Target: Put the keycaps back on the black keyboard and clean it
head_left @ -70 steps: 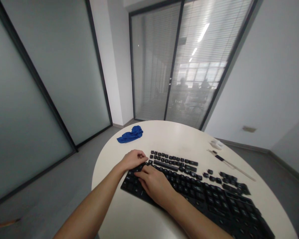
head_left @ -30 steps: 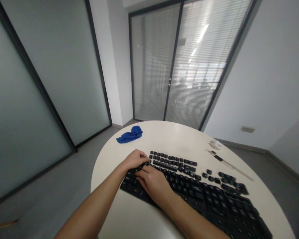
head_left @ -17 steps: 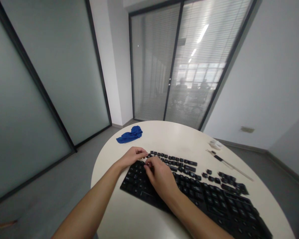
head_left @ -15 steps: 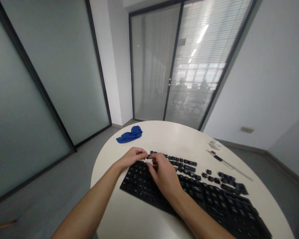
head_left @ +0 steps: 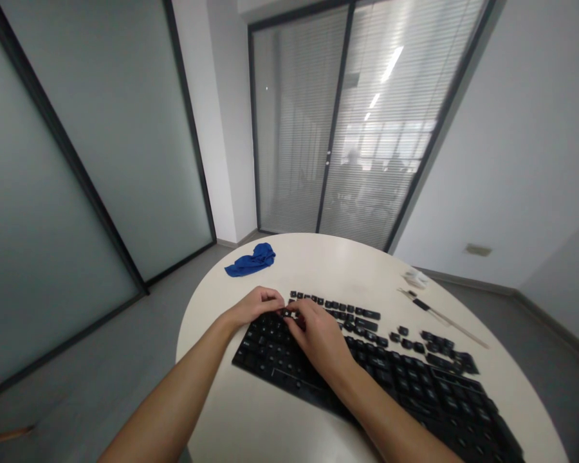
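Note:
A black keyboard [head_left: 284, 365] lies slantwise across the front of the table, with bare spots where keycaps are off. Over its far left part my two hands meet. My left hand [head_left: 257, 307] has thumb and fingers pinched at the left side of a small black keycap [head_left: 286, 313]. From the other side, my right hand [head_left: 318, 337] closes thumb and forefinger on the same keycap, its wrist above the keyboard. Loose keycaps [head_left: 350, 310] are laid out in rows just behind the keyboard, partly covered by my right hand.
A crumpled blue cloth [head_left: 251, 260] rests at the far left of the round white table [head_left: 313, 257]. Toward the right are a pile of larger keycaps [head_left: 446, 354], a thin brush-like tool [head_left: 434, 312] and a small whitish item [head_left: 415, 278]. Glass partitions stand behind.
The keycap between my fingertips has come slightly lower and turned so its top shows more. Both hands otherwise keep almost the same place.

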Action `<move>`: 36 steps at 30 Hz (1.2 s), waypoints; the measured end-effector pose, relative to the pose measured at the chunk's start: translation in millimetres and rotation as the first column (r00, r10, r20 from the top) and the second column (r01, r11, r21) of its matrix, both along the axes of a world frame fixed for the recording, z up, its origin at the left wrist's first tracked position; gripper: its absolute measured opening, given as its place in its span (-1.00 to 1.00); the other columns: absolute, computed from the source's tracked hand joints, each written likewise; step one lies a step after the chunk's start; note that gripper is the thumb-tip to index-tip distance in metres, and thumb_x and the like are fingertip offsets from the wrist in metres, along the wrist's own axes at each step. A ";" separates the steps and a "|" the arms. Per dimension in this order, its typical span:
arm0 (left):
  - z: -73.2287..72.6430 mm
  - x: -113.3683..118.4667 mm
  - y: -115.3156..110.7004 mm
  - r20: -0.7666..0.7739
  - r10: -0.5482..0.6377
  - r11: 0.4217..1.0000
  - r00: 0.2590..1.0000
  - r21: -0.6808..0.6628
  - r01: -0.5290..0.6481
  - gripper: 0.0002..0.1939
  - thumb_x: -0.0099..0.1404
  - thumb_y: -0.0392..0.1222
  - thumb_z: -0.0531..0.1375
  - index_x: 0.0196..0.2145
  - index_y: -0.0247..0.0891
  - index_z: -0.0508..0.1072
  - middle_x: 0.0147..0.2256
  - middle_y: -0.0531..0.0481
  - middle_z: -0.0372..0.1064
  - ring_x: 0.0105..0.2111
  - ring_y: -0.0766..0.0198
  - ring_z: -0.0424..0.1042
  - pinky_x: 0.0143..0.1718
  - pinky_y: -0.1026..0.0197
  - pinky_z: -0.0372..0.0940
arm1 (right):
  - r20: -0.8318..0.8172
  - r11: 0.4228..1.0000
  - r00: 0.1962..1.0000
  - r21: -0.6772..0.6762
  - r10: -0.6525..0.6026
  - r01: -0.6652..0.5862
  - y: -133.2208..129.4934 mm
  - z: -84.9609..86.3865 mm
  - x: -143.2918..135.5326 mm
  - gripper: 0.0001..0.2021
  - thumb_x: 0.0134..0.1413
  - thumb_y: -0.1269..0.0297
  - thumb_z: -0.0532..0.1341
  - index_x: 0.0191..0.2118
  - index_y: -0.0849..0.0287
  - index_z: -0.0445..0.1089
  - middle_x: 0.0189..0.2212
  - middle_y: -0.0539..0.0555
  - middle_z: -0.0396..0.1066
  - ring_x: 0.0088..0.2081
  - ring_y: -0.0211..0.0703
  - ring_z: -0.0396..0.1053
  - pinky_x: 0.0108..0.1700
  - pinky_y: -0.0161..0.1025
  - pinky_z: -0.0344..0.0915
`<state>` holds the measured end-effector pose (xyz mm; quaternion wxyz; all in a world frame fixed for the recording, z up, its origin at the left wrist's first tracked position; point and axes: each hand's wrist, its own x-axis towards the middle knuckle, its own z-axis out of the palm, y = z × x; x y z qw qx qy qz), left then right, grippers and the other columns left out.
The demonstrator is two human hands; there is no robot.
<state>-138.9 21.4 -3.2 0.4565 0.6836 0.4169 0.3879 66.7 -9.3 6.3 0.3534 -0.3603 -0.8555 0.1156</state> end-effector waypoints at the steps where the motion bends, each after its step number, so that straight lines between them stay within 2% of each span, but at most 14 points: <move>1: -1.2 -0.4 0.9 -0.003 0.038 0.999 0.999 0.024 -0.037 -0.56 0.21 0.18 0.21 -0.46 -0.31 0.52 -0.46 -0.06 0.44 -0.36 0.18 0.40 -0.23 0.19 0.27 | 0.000 1.000 1.000 -0.011 0.000 0.000 -1.2 1.5 0.4 -0.84 0.16 0.47 0.23 -0.14 0.15 0.41 -0.23 0.08 0.47 -0.22 -0.11 0.44 -0.12 -0.19 0.38; 4: -7.2 -1.8 5.7 -0.017 0.158 0.983 0.987 0.093 -0.156 -0.53 0.29 0.17 0.10 -0.42 -0.32 0.52 -0.46 -0.07 0.43 -0.36 0.19 0.39 -0.23 0.19 0.28 | 0.022 0.998 0.999 -0.062 0.033 -0.031 -9.2 6.3 -0.2 -0.86 0.11 0.46 0.27 -0.19 0.16 0.44 -0.23 0.08 0.47 -0.20 -0.11 0.43 -0.11 -0.19 0.36; 7: -15.9 -3.4 11.3 -0.044 0.236 0.966 0.971 0.117 -0.230 -0.56 0.29 0.14 0.11 -0.40 -0.32 0.52 -0.50 -0.03 0.39 -0.43 0.23 0.34 -0.32 0.22 0.25 | 0.057 0.985 0.994 -0.155 0.092 -0.083 -23.1 7.4 -4.3 -0.87 0.04 0.45 0.33 -0.25 0.16 0.48 -0.26 0.06 0.48 -0.21 -0.13 0.43 -0.12 -0.24 0.34; 12: -29.2 -6.4 16.4 -0.129 0.333 0.937 0.934 0.153 -0.313 -0.58 0.29 0.11 0.14 -0.42 -0.32 0.51 -0.52 0.00 0.39 -0.48 0.26 0.31 -0.39 0.24 0.18 | 0.123 0.957 0.977 -0.255 0.175 -0.139 -41.8 -3.2 -13.9 -0.83 0.02 0.39 0.36 -0.21 0.12 0.53 -0.32 0.02 0.53 -0.24 -0.15 0.44 -0.15 -0.26 0.31; 17: -33.9 -8.3 17.3 -0.191 0.355 0.930 0.915 0.170 -0.325 -0.59 0.30 0.10 0.13 -0.41 -0.32 0.53 -0.51 -0.01 0.41 -0.46 0.24 0.35 -0.38 0.24 0.19 | 0.185 0.958 0.964 -0.250 0.188 -0.139 -44.1 -9.8 -17.0 -0.91 0.07 0.36 0.33 -0.26 0.13 0.55 -0.32 0.03 0.53 -0.20 -0.12 0.45 -0.13 -0.26 0.30; 23: -35.0 -8.3 18.6 -0.217 0.372 0.923 0.902 0.191 -0.334 -0.58 0.31 0.10 0.11 -0.42 -0.31 0.53 -0.50 -0.02 0.44 -0.46 0.22 0.38 -0.37 0.23 0.20 | 0.184 0.958 0.951 -0.192 0.248 -0.213 -42.5 -11.1 -16.8 -0.88 0.14 0.35 0.27 -0.23 0.10 0.57 -0.29 0.03 0.54 -0.19 -0.15 0.46 -0.12 -0.27 0.31; 31: -37.1 -9.1 19.5 -0.251 0.379 0.920 0.891 0.204 -0.334 -0.57 0.31 0.10 0.11 -0.43 -0.30 0.53 -0.51 -0.02 0.45 -0.47 0.22 0.38 -0.38 0.23 0.20 | 0.259 0.968 0.939 -0.165 0.227 -0.189 -43.0 -8.6 -17.5 -0.87 0.15 0.33 0.25 -0.29 0.10 0.58 -0.33 0.03 0.52 -0.25 -0.15 0.46 -0.19 -0.29 0.30; 36: -37.9 -9.7 19.5 -0.273 0.380 0.920 0.884 0.207 -0.332 -0.58 0.32 0.09 0.10 -0.44 -0.29 0.53 -0.49 -0.02 0.46 -0.46 0.22 0.39 -0.37 0.23 0.20 | 0.309 0.955 0.904 -0.116 0.297 -0.274 -41.1 -6.0 -15.4 -0.83 0.21 0.33 0.21 -0.32 0.13 0.58 -0.35 0.04 0.51 -0.28 -0.19 0.43 -0.22 -0.29 0.29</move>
